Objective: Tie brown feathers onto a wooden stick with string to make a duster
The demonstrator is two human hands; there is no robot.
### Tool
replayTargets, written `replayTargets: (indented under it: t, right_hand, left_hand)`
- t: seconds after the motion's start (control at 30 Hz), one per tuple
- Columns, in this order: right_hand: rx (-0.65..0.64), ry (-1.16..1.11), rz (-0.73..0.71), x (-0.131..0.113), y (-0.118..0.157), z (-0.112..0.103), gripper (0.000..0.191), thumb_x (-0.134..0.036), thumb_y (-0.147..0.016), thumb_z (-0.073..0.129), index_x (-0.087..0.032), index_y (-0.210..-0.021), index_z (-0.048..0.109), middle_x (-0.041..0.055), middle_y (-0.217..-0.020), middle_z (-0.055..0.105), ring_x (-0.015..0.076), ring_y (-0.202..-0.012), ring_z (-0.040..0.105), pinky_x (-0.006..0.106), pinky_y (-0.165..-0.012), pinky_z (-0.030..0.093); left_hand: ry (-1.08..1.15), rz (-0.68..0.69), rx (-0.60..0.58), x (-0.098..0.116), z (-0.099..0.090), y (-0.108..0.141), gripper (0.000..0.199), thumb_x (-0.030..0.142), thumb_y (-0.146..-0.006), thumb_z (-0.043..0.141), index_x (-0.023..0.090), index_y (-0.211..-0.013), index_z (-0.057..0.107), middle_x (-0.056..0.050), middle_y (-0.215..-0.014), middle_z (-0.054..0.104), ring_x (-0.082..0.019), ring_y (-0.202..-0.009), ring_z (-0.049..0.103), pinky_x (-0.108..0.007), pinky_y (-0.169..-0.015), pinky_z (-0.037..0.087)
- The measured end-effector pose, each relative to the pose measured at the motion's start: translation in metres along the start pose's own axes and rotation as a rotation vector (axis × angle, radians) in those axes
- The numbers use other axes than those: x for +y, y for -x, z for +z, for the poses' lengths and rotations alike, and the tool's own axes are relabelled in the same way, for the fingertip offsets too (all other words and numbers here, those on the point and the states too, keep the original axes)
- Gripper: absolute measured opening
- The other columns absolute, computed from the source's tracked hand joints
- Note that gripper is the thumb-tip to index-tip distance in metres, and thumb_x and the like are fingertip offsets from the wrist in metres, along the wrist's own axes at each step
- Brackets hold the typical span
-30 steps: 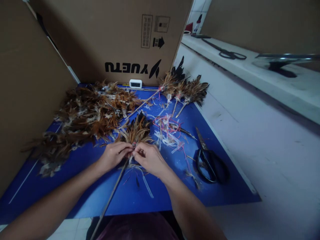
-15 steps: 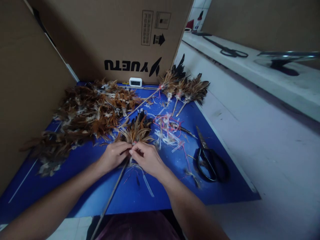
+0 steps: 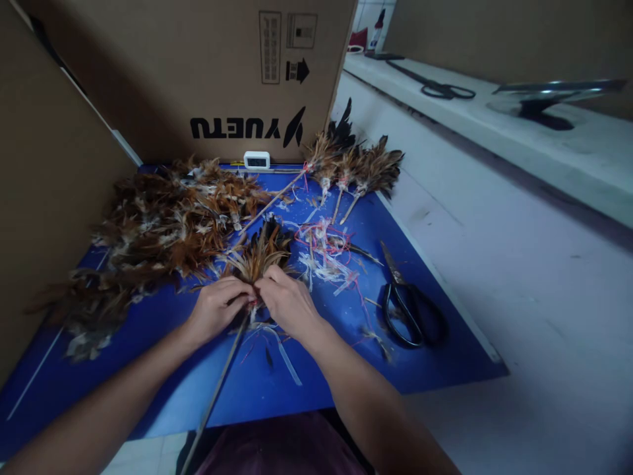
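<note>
A feather duster (image 3: 264, 254), brown with dark tips, lies in front of me on its thin stick (image 3: 219, 394), which slants down past the table's near edge. My left hand (image 3: 217, 307) is closed in a pinch at the base of the feathers, from the left. From the right, my right hand (image 3: 287, 300) has its fingers bent closed on the same base, its fingertips close to the left ones. A bit of pink string (image 3: 254, 303) shows between the hands; which fingers grip it is hidden. A white plastic strip (image 3: 288, 363) trails below the right hand.
Brown feathers (image 3: 173, 221) are heaped at the left on the blue table (image 3: 163, 382). Feather bundles on sticks (image 3: 370, 165) lie at the back right. Tangled string scraps (image 3: 324, 247) and black-handled scissors (image 3: 408, 310) are on the right. A small clock (image 3: 256, 159) stands by a carton (image 3: 148, 79).
The camera view has shifted slightly. My right hand has turned over, with its knuckles higher and nearer the feathers. Pink string now shows below the fingertips. My left hand stays in its pinch.
</note>
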State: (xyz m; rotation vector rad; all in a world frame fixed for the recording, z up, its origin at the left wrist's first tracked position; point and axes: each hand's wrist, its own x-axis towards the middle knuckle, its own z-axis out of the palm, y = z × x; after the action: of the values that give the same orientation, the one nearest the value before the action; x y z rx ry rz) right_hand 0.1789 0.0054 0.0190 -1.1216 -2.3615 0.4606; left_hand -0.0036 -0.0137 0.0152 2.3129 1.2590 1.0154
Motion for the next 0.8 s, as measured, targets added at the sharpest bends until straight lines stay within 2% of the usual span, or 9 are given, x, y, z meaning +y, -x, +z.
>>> replayTargets:
  t: [0.1,0.23,0.5,0.63,0.7,0.8]
  right_hand:
    - [0.019,-0.056,-0.003,0.0016,0.0017,-0.0039,0.022,-0.020,-0.092,0.041,-0.021,-0.091,0.063,0.0023,-0.091,0.055,0.0113,-0.077,0.053,0.022,-0.065,0.037]
    - [0.021,-0.122,-0.006,0.0009,0.0040,-0.0087,0.021,-0.018,-0.090,0.043,-0.019,-0.087,0.064,0.0032,-0.093,0.055,0.0116,-0.081,0.054,0.022,-0.071,0.041]
    - [0.043,-0.130,-0.133,0.0014,0.0047,-0.0066,0.020,-0.014,-0.087,0.046,-0.017,-0.080,0.065,0.0057,-0.094,0.058,0.0153,-0.090,0.053,0.027,-0.080,0.043]
    - [0.079,-0.150,-0.183,0.0039,0.0024,-0.0047,0.019,-0.014,-0.086,0.048,-0.017,-0.078,0.066,0.0065,-0.091,0.060,0.0172,-0.090,0.052,0.032,-0.083,0.043]
    - [0.098,-0.201,-0.172,0.0042,-0.0001,-0.0045,0.017,-0.015,-0.086,0.050,-0.017,-0.080,0.066,0.0061,-0.090,0.061,0.0172,-0.090,0.052,0.033,-0.086,0.042]
    - [0.132,-0.307,-0.093,0.0045,-0.0048,-0.0023,0.018,-0.016,-0.087,0.048,-0.017,-0.095,0.064,0.0048,-0.088,0.063,0.0157,-0.088,0.054,0.031,-0.086,0.043]
  left_hand:
    - [0.040,-0.093,0.024,0.0008,-0.0009,-0.0001,0.010,0.022,-0.082,0.058,0.018,-0.082,0.067,-0.004,-0.078,0.070,-0.014,-0.074,0.064,-0.024,-0.069,0.050]
    - [0.108,-0.287,0.010,-0.0002,0.0002,0.0010,0.011,0.028,-0.080,0.062,0.018,-0.078,0.067,-0.001,-0.074,0.069,-0.012,-0.068,0.063,-0.023,-0.067,0.049]
    - [0.548,-0.578,0.007,-0.0001,0.0029,-0.0034,0.018,0.028,-0.069,0.071,0.014,-0.069,0.059,0.000,-0.064,0.065,-0.011,-0.058,0.060,-0.023,-0.058,0.049]
    - [0.532,-0.574,-0.001,-0.0029,0.0042,-0.0017,0.016,0.028,-0.070,0.070,0.015,-0.070,0.059,0.000,-0.067,0.065,-0.012,-0.061,0.060,-0.023,-0.060,0.049]
    - [0.439,-0.520,-0.005,-0.0052,0.0046,0.0007,0.014,0.028,-0.072,0.067,0.016,-0.073,0.060,-0.001,-0.070,0.066,-0.012,-0.063,0.061,-0.024,-0.062,0.049]
    - [0.214,-0.416,0.000,-0.0065,0.0037,0.0037,0.010,0.027,-0.076,0.062,0.017,-0.075,0.062,0.000,-0.072,0.068,-0.012,-0.064,0.062,-0.023,-0.064,0.049]
